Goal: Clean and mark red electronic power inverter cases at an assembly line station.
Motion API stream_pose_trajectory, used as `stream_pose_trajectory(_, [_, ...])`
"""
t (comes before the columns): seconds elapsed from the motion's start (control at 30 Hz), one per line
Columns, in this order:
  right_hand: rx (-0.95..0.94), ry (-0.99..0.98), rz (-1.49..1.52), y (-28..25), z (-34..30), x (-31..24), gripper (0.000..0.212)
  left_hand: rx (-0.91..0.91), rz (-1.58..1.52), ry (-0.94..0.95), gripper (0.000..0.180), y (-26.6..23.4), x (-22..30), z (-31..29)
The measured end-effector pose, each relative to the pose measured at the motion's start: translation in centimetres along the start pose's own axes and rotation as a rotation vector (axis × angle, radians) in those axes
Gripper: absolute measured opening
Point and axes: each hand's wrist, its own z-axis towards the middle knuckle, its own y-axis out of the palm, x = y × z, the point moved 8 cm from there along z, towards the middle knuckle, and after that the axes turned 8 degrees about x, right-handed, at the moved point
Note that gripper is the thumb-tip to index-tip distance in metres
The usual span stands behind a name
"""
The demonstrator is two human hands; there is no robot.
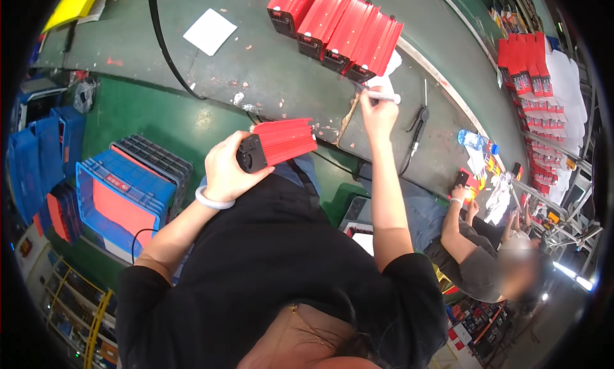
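Observation:
My left hand (pixel 227 167) is wrapped round a red box with a ribbed metal case and a black end (pixel 284 143), which looks like a power inverter. It is held in front of my body, off the bench. My right hand (pixel 380 116) reaches over the bench edge, fingers closed on a white pen-shaped thing (pixel 384 97); its exact kind is unclear. Just beyond that hand lies a crumpled white cloth or paper (pixel 388 71), partly hidden. Several similar red inverters (pixel 348 33) stand in a row at the far side of the bench.
A screwdriver-like tool with a cord (pixel 419 126) lies right of my right hand. A white paper (pixel 210 32) rests on the green bench (pixel 256 55), and a black cable (pixel 160 39) crosses it. Blue crates (pixel 125 186) stand at left. A co-worker (pixel 470 254) sits at right near a water bottle (pixel 476 142).

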Motion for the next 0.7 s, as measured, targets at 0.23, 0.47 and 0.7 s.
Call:
stream_pose_trajectory(0.23, [0.123, 0.190, 0.568, 3.3, 5.1, -6.8, 0.010, 0.068, -0.025, -0.063, 0.053, -0.9, -1.1, -0.8])
stream_pose_trajectory(0.47, [0.102, 0.177, 0.573, 6.1, 6.6, -7.1, 0.010, 0.095, -0.056, -0.191, 0.053, -2.1, -2.9, -2.0])
stream_pose_trajectory(0.7, [0.102, 0.097, 0.516, 6.2, 6.3, -7.7, 0.010, 0.081, -0.073, -0.195, 0.054, -2.1, -3.6, -1.6])
